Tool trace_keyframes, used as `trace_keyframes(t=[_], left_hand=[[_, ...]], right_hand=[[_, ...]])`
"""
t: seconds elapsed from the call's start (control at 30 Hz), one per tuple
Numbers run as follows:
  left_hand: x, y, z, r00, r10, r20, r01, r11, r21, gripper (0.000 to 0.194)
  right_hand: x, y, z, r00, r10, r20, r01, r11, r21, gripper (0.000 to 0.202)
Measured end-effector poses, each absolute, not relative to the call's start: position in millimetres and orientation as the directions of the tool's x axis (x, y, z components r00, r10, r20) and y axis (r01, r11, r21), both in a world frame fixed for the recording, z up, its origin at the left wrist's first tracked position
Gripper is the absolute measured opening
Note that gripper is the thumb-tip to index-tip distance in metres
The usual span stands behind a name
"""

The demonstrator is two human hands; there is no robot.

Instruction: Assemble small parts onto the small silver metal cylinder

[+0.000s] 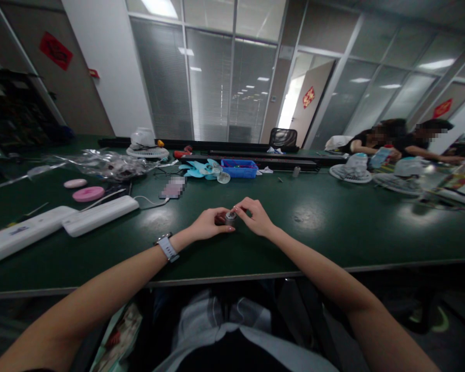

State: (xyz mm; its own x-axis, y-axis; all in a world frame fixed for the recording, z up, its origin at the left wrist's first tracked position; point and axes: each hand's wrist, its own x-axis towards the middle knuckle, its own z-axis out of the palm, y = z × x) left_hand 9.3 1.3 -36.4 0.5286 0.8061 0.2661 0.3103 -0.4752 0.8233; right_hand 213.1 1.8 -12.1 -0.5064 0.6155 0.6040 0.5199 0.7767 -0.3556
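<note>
Over the green tabletop (329, 227), directly before the person, a small metal cylinder (230, 219) sits upright between both hands, probably steadied from the side so its top is free to work on. The left hand (208, 223) curls narrowly around it; the right hand (258, 218) brings thumb and forefinger together at its top, whether gripping anything cannot be told.

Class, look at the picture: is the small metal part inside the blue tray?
No, the left hand holds the small metal part outside the blue tray, nearer the person.
</note>
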Motion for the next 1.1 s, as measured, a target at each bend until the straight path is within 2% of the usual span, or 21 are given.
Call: trace_keyframes(t=[0.4,0.73,1.1], left_hand=[[8.3,3.0,-39.1,0.541,0.799,0.263,0.281,-0.466,0.839,0.049],[9.5,-0.1,-34.9,0.531,0.804,0.268,0.303,-0.475,0.826,0.046],[8.6,1.9,-36.7,0.530,0.804,0.270,0.314,-0.482,0.818,0.052]], right_hand=[[214.0,-0.3,-11.2,-0.521,0.576,0.629,0.462,0.811,-0.360,0.025],[210.0,-2.9,-10.8,-0.565,0.580,0.587,0.486,0.809,-0.331,0.026],[213.4,0.3,-11.5,-0.496,0.604,0.624,0.510,0.784,-0.354,0.025]])
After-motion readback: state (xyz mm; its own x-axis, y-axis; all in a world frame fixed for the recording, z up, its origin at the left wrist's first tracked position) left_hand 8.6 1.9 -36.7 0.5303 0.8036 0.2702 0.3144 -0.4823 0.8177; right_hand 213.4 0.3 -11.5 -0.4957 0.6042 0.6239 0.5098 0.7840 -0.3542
